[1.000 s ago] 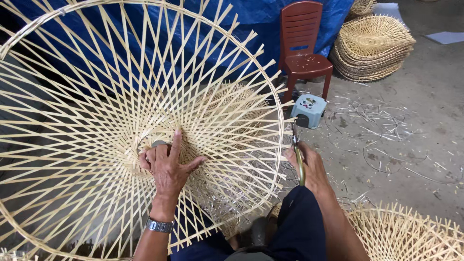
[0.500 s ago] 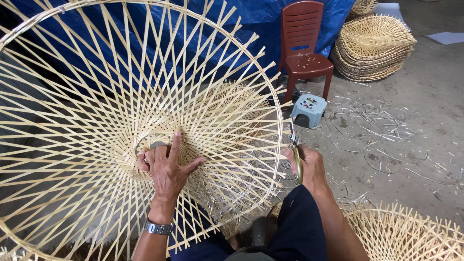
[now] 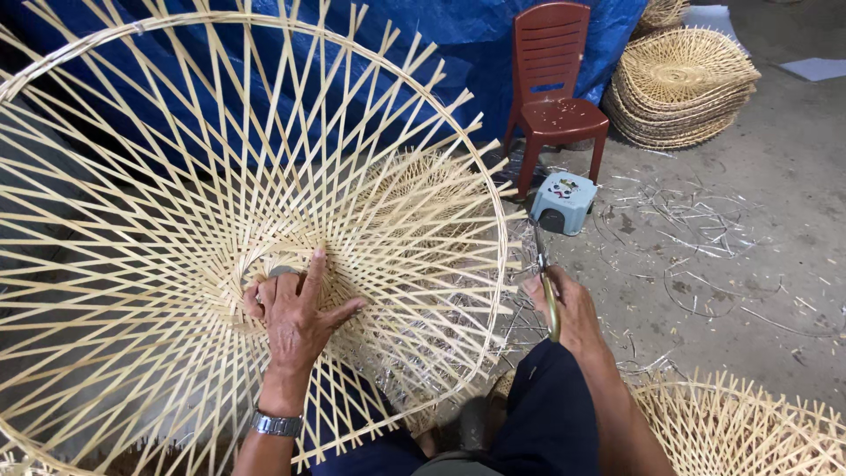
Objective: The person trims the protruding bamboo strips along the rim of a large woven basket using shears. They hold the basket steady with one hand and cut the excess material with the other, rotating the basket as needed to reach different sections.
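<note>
Bamboo basket frame point(image 3: 264, 176), left hand point(image 3: 295, 313) flat, released, at its hub; right hand point(image 3: 568, 308) grasping seemingly scissors point(image 3: 546, 286) beside its rim

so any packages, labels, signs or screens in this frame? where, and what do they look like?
None that can be told as such.
Closest candidates only:
Flat pale sheet: on the floor at top right, rectangular, pale, no marking visible.
Small stool: on the floor beside the red plastic chair, grey-blue, with a small multicoloured patch on top, too small to tell what it is.
</note>
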